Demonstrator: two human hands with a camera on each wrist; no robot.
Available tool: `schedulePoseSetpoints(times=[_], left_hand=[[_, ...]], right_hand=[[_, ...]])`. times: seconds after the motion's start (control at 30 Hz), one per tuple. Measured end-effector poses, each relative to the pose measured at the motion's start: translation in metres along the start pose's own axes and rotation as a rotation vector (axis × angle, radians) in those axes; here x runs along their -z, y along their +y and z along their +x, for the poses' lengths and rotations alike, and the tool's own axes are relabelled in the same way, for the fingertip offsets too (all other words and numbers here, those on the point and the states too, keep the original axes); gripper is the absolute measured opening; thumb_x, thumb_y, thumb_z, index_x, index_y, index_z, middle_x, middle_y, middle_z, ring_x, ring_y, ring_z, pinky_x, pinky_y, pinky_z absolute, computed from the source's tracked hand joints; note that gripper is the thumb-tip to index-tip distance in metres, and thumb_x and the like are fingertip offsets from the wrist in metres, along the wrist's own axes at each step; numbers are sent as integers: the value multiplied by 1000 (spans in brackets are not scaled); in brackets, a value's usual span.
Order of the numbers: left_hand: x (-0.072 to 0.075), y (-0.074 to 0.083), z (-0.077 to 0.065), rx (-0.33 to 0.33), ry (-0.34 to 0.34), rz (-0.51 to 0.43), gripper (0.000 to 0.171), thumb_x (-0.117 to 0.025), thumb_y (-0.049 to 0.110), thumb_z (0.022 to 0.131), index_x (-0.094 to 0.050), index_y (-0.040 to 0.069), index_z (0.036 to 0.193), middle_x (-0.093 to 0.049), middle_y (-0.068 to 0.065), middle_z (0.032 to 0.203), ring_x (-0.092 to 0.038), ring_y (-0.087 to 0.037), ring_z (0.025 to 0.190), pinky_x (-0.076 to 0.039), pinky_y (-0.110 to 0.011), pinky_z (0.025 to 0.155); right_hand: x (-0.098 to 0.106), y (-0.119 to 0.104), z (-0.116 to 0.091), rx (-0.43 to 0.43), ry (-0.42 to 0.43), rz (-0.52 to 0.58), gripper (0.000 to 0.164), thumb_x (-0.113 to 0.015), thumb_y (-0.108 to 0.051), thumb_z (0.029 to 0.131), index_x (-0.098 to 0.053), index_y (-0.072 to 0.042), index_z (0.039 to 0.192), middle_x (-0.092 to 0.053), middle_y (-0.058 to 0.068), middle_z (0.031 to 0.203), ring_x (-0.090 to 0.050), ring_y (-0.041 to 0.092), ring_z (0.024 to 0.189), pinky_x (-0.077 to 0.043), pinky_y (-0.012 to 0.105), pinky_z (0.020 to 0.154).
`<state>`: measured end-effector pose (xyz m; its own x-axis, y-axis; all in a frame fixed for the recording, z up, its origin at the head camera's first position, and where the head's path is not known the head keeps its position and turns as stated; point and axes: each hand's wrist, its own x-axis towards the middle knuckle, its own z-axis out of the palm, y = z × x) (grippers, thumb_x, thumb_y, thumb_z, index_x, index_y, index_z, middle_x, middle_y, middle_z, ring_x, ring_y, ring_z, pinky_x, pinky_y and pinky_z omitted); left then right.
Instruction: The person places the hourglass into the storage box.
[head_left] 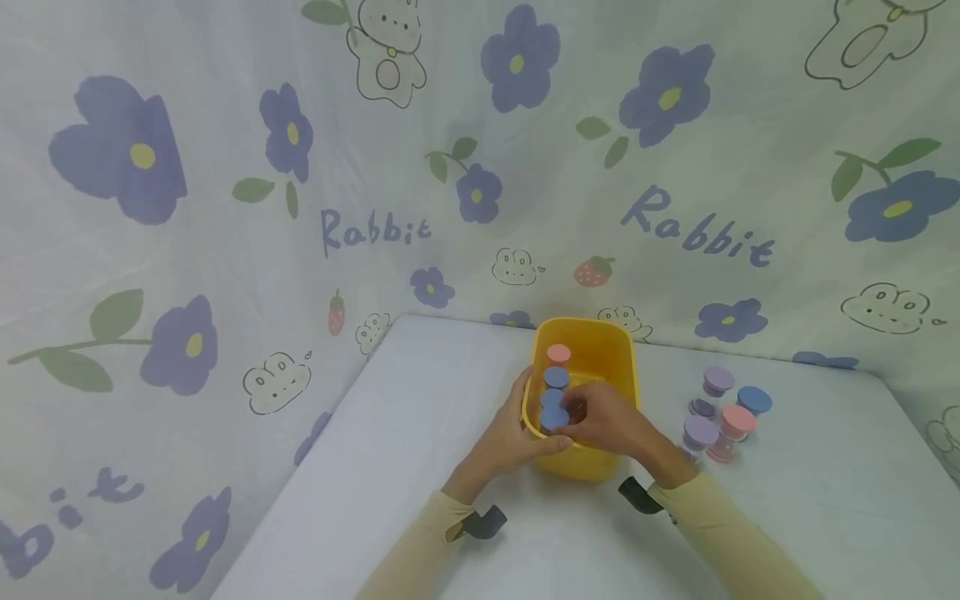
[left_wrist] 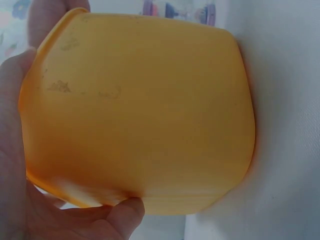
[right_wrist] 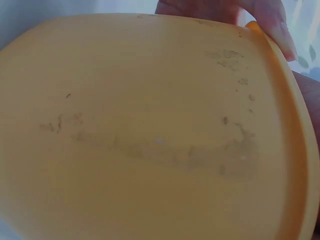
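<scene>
A yellow plastic bin (head_left: 588, 462) stands on the white table. My left hand (head_left: 502, 437) grips its left side, thumb along the near rim and fingers round the wall; the left wrist view shows fingertips (left_wrist: 127, 212) pressed on the yellow side. Inside, along the left wall, is a row of small lidded jars: a pink lid (head_left: 558, 355) at the far end, then a blue lid (head_left: 556, 377) and two more blue ones nearer. My right hand (head_left: 603, 417) reaches in over the right rim, its curled fingers pinching the nearest blue-lidded jar (head_left: 554, 417). The bin wall hides the jars in both wrist views.
Right of the bin stands a group of small clear jars with purple (head_left: 718, 380), blue (head_left: 753, 399) and pink (head_left: 738, 422) lids. A curtain (head_left: 450, 100) printed with flowers and rabbits hangs behind and to the left of the table (head_left: 390, 417).
</scene>
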<state>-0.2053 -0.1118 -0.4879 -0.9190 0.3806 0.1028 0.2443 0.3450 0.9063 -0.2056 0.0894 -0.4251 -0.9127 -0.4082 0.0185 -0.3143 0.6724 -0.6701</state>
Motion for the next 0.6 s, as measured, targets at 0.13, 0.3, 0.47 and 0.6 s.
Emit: schedulePoseSetpoints(times=[0.13,0.3,0.47,0.6], left_hand=[[0,0,0,2,2,-3,117,-81,61,81,-5,35,166,-28,5,170,-39,-24,151,-36,-58,125],[-1,0,0,7,8,5,117,-82,61,80,-5,36,165,-28,6,170,-39,-23,151,-35,-58,125],[-1,0,0,1,7,3,118,-82,62,80,-5,37,165,-28,5,170,-39,-26,152,-35,-59,124],[-1,-1,0,7,11,10,118,-82,62,79,-4,39,165,-27,6,170,-39,-26,152,-34,-60,125]], right_hand=[[0,-1,1,4,-16,-19,30,-88,-21,82,-77,-7,107,-72,-3,87,-61,13,79,-63,30,81],[1,-1,1,-4,-26,-19,33,-88,-21,82,-77,-6,109,-73,-2,88,-62,13,79,-63,30,81],[1,-1,1,-23,-38,-31,32,-89,-21,82,-77,-6,108,-73,-2,88,-62,13,80,-63,32,83],[1,-2,2,-38,-45,-50,32,-88,-20,82,-78,-6,109,-74,-1,90,-63,13,81,-63,33,86]])
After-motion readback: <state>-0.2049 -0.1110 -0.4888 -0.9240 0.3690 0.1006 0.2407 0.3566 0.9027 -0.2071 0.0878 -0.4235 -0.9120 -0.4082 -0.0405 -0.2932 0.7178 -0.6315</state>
